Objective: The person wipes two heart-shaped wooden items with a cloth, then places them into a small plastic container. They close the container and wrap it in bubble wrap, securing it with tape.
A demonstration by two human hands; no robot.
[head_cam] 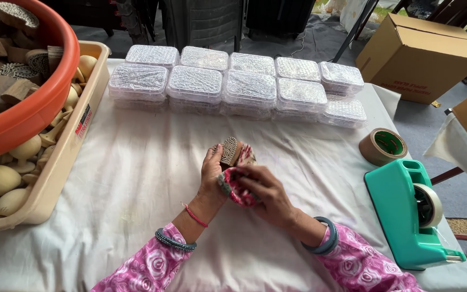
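covering most of the view: a desk (136,178) draped in white cloth. standing along its far edge, two rows of clear plastic boxes (233,86), lids on, bubble wrap inside, looking already packed. crowding the left edge, a beige tray (68,157) of plain wooden knobs with an orange tub (44,103) of carved wooden blocks resting partly over it, seemingly a large stock not yet handled. sitting on the ground beyond the far right corner, a brown cardboard box (420,54), flaps closed. resting at the right edge, a teal tape dispenser (406,216) with a roll of brown tape (383,146) just behind it, neither one touched. working near the middle, just above the cloth: left hand (212,178) with its grip closed round a carved wooden stamp block (229,150), patterned face turned up; right hand (263,189) with its grip pinching a pink patterned cloth (239,186) against the underside of that block. judging by this, one block in hand between tub and boxes, no open box waiting beside it.
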